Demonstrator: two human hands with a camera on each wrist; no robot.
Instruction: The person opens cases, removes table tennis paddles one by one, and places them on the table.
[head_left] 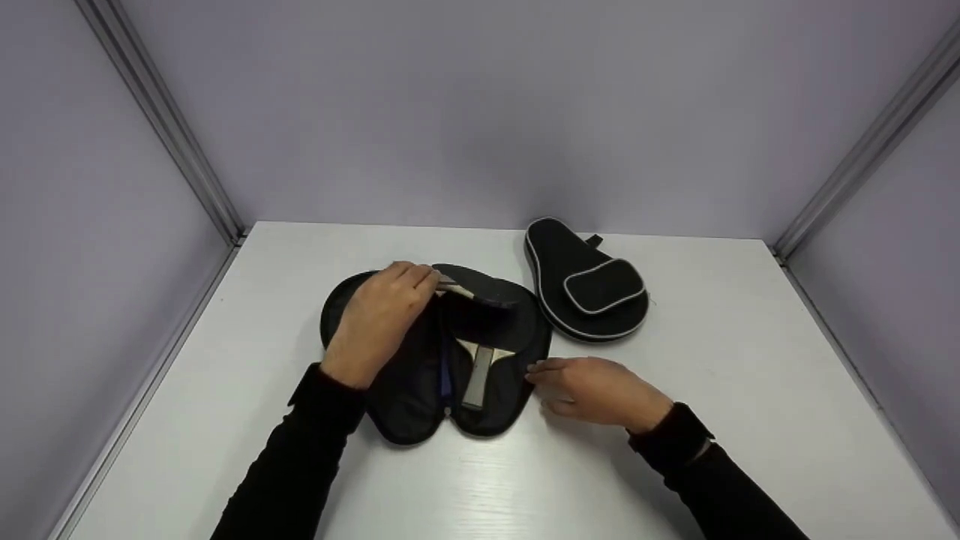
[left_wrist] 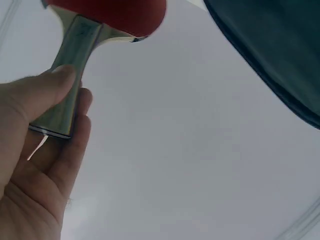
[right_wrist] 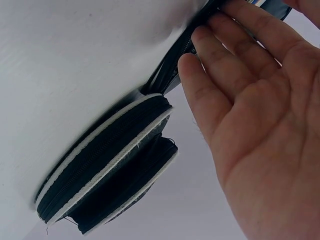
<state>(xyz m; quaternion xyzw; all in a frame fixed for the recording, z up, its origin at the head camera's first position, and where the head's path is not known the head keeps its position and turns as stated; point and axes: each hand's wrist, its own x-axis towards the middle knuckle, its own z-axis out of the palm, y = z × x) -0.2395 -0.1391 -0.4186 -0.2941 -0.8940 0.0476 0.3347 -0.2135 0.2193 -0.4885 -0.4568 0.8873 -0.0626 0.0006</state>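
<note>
My left hand [head_left: 381, 319] grips a table tennis paddle by its wooden handle, thumb on one face and fingers behind. The red blade [left_wrist: 120, 12] of that paddle shows in the left wrist view; in the head view the paddle is tilted above an unzipped black paddle case [head_left: 405, 416], its two halves spread apart. A second paddle [head_left: 478, 379] lies in the right half, handle toward me, its blade hidden. My right hand [head_left: 596, 390] has its fingers extended, fingertips at the right edge of the case.
Behind the right hand lies a closed black paddle case [head_left: 555, 259] with white piping and a small pocket [head_left: 604, 286] on its front; it sits close against the unzipped one. Pale panels [head_left: 480, 112] enclose the white table [head_left: 720, 322] at the back and both sides.
</note>
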